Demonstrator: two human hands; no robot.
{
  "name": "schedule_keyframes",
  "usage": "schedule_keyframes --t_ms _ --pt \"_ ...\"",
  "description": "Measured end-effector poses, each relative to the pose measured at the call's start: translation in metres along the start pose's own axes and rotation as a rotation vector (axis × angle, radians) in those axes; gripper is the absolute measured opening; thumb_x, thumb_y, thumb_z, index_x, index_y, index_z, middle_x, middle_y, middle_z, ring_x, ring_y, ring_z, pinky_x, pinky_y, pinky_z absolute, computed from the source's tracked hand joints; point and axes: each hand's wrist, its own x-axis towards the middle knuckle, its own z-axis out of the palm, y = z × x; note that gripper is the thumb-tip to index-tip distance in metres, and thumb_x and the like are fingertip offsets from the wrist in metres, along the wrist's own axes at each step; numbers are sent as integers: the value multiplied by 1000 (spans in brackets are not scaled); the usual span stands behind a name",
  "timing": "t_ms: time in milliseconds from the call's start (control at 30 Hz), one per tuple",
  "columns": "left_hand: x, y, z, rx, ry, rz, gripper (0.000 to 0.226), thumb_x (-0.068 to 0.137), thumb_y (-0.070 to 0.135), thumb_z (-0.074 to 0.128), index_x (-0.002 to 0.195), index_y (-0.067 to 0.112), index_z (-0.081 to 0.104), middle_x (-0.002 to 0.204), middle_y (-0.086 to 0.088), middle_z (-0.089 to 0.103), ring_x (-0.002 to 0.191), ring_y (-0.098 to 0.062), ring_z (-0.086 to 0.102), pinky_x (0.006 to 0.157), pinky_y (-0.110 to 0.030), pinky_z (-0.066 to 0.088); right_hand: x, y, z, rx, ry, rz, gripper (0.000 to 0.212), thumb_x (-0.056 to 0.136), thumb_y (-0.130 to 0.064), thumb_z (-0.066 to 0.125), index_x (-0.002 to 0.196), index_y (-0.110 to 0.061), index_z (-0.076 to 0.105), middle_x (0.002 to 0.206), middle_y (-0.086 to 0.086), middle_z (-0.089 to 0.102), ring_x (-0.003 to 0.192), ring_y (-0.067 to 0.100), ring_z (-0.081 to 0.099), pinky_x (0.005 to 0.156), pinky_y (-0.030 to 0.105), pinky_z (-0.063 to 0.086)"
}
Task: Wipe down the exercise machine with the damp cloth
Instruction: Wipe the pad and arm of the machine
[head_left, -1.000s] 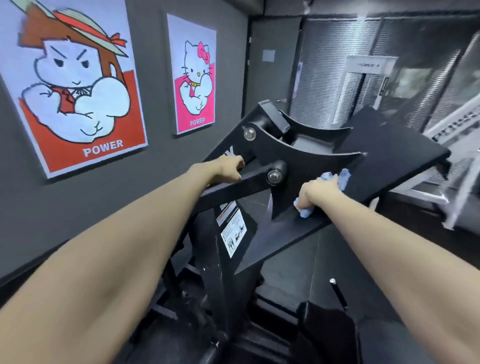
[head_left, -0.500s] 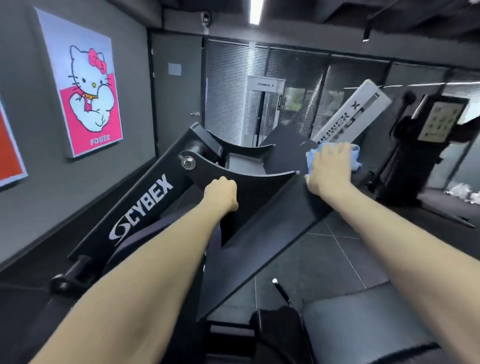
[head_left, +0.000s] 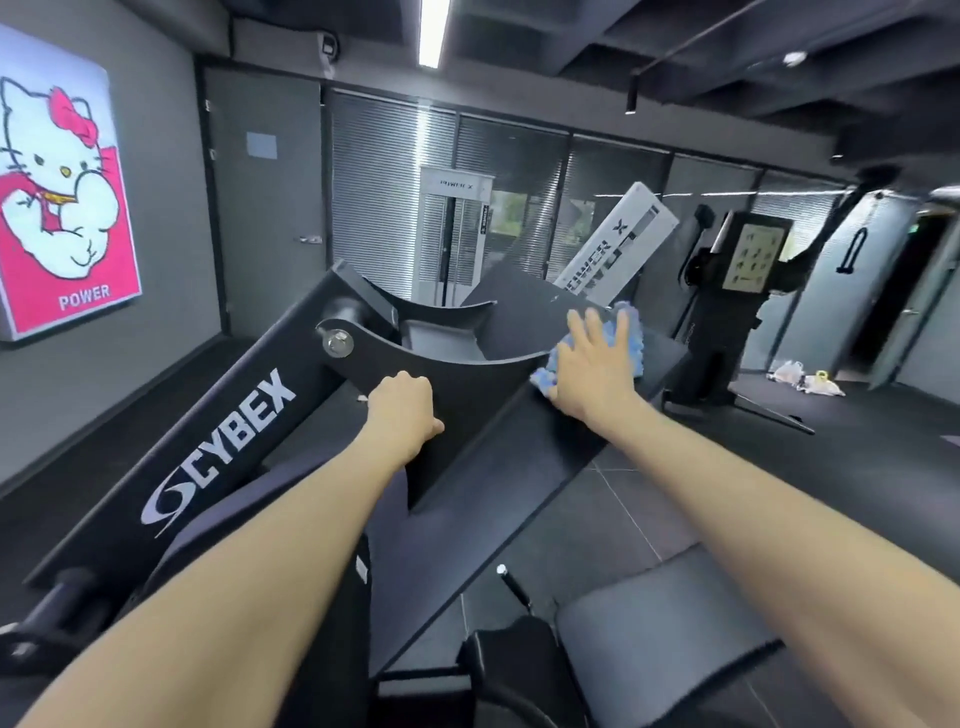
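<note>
A black exercise machine (head_left: 234, 431) with white CYBEX lettering fills the middle of the head view. Its wide flat footplate (head_left: 498, 483) slopes up toward the right. My right hand (head_left: 592, 369) lies flat with straight fingers on a light blue cloth (head_left: 631, 338), pressing it against the upper part of the footplate. My left hand (head_left: 402, 410) grips the edge of the curved black bracket (head_left: 452, 374) left of the plate, fingers curled over it.
A black padded seat (head_left: 660, 629) sits at the lower right, a thin lever (head_left: 511, 584) beside it. Behind stand a white POWER X machine (head_left: 613, 249) and a black machine (head_left: 737, 291). A cartoon poster (head_left: 57, 197) hangs on the grey left wall. Bags (head_left: 802, 376) lie on the floor far right.
My right hand slid the cloth up the footplate from its lower middle to its upper part and flattened out. The view swung right and up. My left hand shifted onto the curved bracket.
</note>
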Motion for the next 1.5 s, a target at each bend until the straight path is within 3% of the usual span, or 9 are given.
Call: schedule_keyframes --t_ms 233,400,667,800,900,1100,1300,1400,1500 --pt "5 -8 8 16 52 54 37 87 35 63 111 7 60 115 -11 59 107 -28 58 80 -30 46 -35 -49 18 108 45 -100 48 83 -25 54 128 -14 41 126 12 48 118 29 42 100 38 30" --pt "1 -10 5 -21 53 63 40 86 40 64 110 8 61 112 -11 61 106 -28 58 77 -30 45 -50 -55 12 144 -133 -244 41 88 -20 52 129 -23 54 144 8 33 130 27 36 107 37 27" --pt "-1 -11 7 -28 40 40 39 88 40 62 109 8 61 111 -11 61 105 -29 58 76 -30 45 -40 -8 16 114 367 90 20 56 -7 60 75 -12 66 82 9 59 71 29 56 71 36 27" --pt "-3 -12 6 -38 53 19 41 86 43 63 105 7 63 108 -11 63 103 -29 59 74 -30 44 -78 -56 26 208 112 -210 26 54 -17 72 80 -20 69 88 0 63 82 23 59 73 31 41" --pt "-3 -14 6 -72 56 4 42 84 45 66 102 7 63 106 -11 64 102 -29 59 70 -29 40 -44 -23 4 266 -62 -191 36 69 -25 42 95 -31 66 104 -6 61 108 26 51 85 38 45" --pt "3 -16 7 -65 74 5 45 79 50 69 96 8 64 100 -11 66 97 -29 61 67 -29 39 -22 -4 1 90 146 98 35 84 -14 51 118 -13 55 119 8 51 109 29 47 93 35 30" --pt "6 -19 0 -68 55 25 39 73 48 73 76 12 58 93 -11 67 89 -29 62 64 -28 41 -39 -43 25 109 123 -205 19 84 -22 59 99 -18 68 110 5 61 104 26 56 87 32 38" --pt "11 -17 -6 -20 2 80 43 75 47 73 91 8 62 103 -11 63 98 -30 61 72 -31 44 -1 -12 22 132 177 -153 54 97 -21 15 99 -4 65 106 16 61 106 32 56 84 32 34" --pt "20 -11 -18 34 -54 144 46 81 42 69 109 7 59 114 -12 58 107 -31 57 78 -33 43 27 11 15 98 88 -1 28 91 -7 43 112 -14 60 117 7 56 114 28 51 92 35 33"
